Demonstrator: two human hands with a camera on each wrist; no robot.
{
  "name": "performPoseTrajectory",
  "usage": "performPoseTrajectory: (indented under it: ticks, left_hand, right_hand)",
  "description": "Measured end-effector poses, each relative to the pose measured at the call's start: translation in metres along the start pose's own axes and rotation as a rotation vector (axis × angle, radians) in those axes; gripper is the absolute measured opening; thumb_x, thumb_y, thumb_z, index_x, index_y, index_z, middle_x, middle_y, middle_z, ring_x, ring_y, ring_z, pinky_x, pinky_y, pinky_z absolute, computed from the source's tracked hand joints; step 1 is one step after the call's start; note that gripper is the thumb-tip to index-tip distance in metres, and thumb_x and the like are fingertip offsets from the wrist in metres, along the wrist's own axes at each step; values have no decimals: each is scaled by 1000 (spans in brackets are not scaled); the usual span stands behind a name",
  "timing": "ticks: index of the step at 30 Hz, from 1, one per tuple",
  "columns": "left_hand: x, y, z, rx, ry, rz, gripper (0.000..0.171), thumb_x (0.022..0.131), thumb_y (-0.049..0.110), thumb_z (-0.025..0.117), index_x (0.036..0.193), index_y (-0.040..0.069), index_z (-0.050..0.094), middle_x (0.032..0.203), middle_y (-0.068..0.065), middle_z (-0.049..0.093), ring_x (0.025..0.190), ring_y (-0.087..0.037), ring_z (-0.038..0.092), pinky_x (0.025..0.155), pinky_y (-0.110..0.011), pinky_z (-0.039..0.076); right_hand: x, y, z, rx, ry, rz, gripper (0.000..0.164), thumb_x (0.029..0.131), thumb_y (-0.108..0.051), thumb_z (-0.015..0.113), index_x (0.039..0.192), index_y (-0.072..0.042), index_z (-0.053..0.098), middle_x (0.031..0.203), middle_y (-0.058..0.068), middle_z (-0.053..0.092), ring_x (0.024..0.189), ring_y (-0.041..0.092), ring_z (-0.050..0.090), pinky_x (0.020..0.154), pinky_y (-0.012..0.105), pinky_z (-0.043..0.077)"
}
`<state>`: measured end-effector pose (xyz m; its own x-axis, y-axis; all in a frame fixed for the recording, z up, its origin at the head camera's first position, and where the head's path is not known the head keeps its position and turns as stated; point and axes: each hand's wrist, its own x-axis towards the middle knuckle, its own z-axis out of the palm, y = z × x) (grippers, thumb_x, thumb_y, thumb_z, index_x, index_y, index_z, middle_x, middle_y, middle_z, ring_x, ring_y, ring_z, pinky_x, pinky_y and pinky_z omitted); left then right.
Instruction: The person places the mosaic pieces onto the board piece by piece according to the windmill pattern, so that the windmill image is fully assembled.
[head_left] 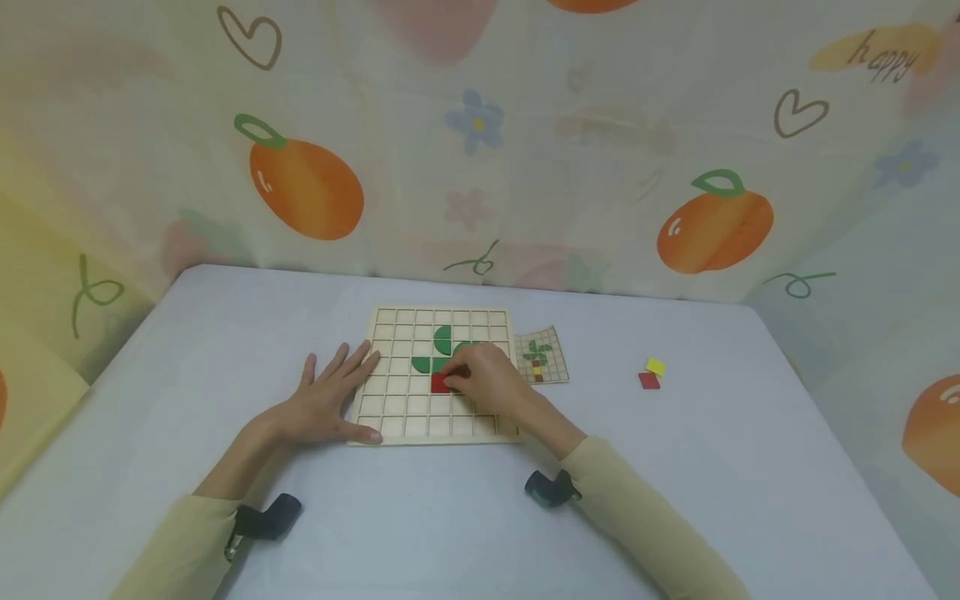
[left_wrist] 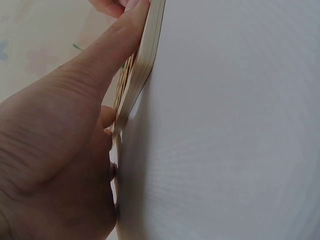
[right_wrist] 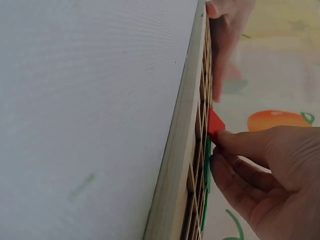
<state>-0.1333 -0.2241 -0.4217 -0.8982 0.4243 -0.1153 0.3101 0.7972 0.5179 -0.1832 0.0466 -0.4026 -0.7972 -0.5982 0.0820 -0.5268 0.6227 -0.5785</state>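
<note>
A square wooden grid board (head_left: 397, 406) lies on the table with green rounded tiles (head_left: 443, 340) set in its upper middle cells. My right hand (head_left: 487, 379) pinches a red square tile (head_left: 439, 383) between thumb and fingers, at a cell just below the green tiles. In the right wrist view the red tile (right_wrist: 215, 123) stands tilted at the board's surface. My left hand (head_left: 322, 408) lies spread along the board's left edge, its thumb at the lower left corner and fingertips at the side. The right hand hides part of the board's right half.
A small pattern card (head_left: 553, 358) showing a green and red-yellow figure on a grid lies just right of the board. Farther right on the white table (head_left: 712, 467) are a yellow tile (head_left: 656, 367) and another red tile (head_left: 649, 381). A patterned cloth (head_left: 480, 200) hangs behind.
</note>
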Motion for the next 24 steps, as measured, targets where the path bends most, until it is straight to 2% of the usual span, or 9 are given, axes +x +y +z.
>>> performPoseTrajectory:
  ticks: [5, 13, 24]
  left_hand:
    - [0, 0, -1, 0, 1, 2, 121, 69, 63, 78, 156, 4, 18, 164, -17, 4, 147, -45, -6, 108, -68, -16]
    - [-2, -2, -1, -1, 7, -7, 121, 69, 62, 78, 156, 4, 17, 164, -17, 4, 147, -44, -7, 108, -68, -16]
    - [-1, 1, 0, -4, 6, -5, 120, 69, 62, 79, 156, 4, 18, 164, -18, 5, 147, -45, -6, 108, -68, -16]
  right_hand:
    - [2, -2, -2, -38, -28, -11, 13, 91, -9, 70, 101, -6, 77, 97, 2, 73, 85, 11, 63, 73, 22, 50]
    - [7, -5, -3, -61, -65, -19, 13, 91, -9, 69, 102, -6, 77, 97, 2, 72, 95, 16, 66, 83, 26, 52]
    - [3, -2, -7, -73, -78, -9, 14, 95, -16, 66, 102, -11, 78, 94, -5, 69, 88, 9, 62, 78, 23, 50]
